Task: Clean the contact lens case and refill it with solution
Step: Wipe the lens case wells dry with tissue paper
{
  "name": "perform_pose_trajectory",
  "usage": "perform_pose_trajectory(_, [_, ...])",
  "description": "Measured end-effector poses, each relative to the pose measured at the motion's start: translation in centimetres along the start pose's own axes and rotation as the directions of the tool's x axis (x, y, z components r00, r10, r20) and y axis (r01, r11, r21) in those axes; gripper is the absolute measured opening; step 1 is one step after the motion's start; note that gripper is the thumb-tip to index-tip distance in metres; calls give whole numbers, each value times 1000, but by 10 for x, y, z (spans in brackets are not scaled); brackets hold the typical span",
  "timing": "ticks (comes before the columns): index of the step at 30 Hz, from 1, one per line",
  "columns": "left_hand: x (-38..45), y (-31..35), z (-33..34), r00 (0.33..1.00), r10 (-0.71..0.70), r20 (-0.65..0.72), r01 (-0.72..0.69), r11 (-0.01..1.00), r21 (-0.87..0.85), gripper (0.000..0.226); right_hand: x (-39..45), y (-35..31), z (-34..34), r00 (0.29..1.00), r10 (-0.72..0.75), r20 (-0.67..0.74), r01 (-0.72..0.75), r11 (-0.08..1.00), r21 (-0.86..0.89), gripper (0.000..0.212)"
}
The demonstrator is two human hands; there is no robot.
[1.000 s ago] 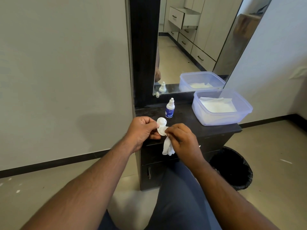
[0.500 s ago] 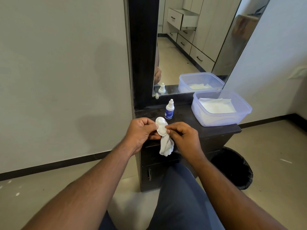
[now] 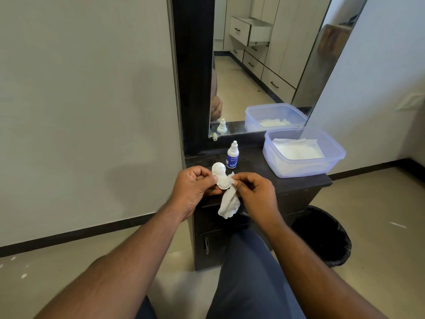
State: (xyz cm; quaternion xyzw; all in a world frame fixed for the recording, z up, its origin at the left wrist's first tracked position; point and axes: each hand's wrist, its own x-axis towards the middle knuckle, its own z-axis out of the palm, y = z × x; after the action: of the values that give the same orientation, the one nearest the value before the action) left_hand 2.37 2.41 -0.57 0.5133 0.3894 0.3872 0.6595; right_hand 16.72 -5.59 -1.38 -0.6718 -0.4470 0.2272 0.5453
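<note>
A white contact lens case (image 3: 220, 176) is held upright in front of the dark counter (image 3: 257, 166), pinched at its left edge by my left hand (image 3: 195, 185). My right hand (image 3: 253, 192) pinches a white tissue (image 3: 228, 203) against the case's lower well; the rest of the tissue hangs down below. A small solution bottle (image 3: 232, 155) with a white cap and blue label stands on the counter just behind the case.
A clear plastic box (image 3: 303, 166) holding white tissues sits at the counter's right end. A mirror (image 3: 264, 65) rises behind the counter. A black bin (image 3: 322, 238) stands on the floor to the right. My blue-trousered knee (image 3: 248, 272) is in front of the cabinet.
My right hand has drawn slightly right and the tissue hangs longer and looser below the case. More of the case's lower well shows. The left hand holds steady.
</note>
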Motion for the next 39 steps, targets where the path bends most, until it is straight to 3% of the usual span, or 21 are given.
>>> perform_pose_trajectory(4, [1,0,0,1000,9,10,-9,1000,-24,11,0,-8,-5,981,196,-2,-192,963,187,12])
perform_pose_trajectory(7, [1,-1,-3,980,175,89,-192,948,253,14,2,-11,-9,941,335,44,-334,901,277,11])
perform_pose_trajectory(8, [3,-1,-5,946,280,161,-322,856,404,14,3,-11,-10,934,355,23,-344,882,322,10])
perform_pose_trajectory(10, [7,2,-11,840,416,349,-540,572,617,13,5,-13,-16,923,380,-60,-324,851,412,10])
perform_pose_trajectory(14, [20,11,-26,642,395,657,-755,177,631,18,9,-15,-32,905,407,-128,-327,855,403,11])
perform_pose_trajectory(17, [29,20,-30,533,331,779,-833,40,552,20,12,-17,-35,911,399,-105,-336,864,374,10])
perform_pose_trajectory(21, [46,22,-32,465,274,842,-874,-11,486,20,16,-18,-33,921,381,-79,-327,868,373,11])
perform_pose_trajectory(28, [29,27,-15,578,474,664,-782,91,616,24,19,-14,-29,935,346,-79,-297,885,360,11])
perform_pose_trajectory(30, [18,25,-2,679,421,602,-692,91,716,36,19,-13,-28,938,338,-79,-292,891,347,11])
perform_pose_trajectory(33, [13,19,13,829,261,495,-501,-50,864,46,20,-12,-26,938,338,-80,-299,903,307,11])
perform_pose_trajectory(35, [13,19,17,854,223,470,-461,-91,882,44,19,-12,-26,940,331,-78,-295,908,298,11])
perform_pose_trajectory(39, [18,18,15,863,178,473,-473,-43,880,35,18,-12,-28,941,326,-86,-287,909,303,12])
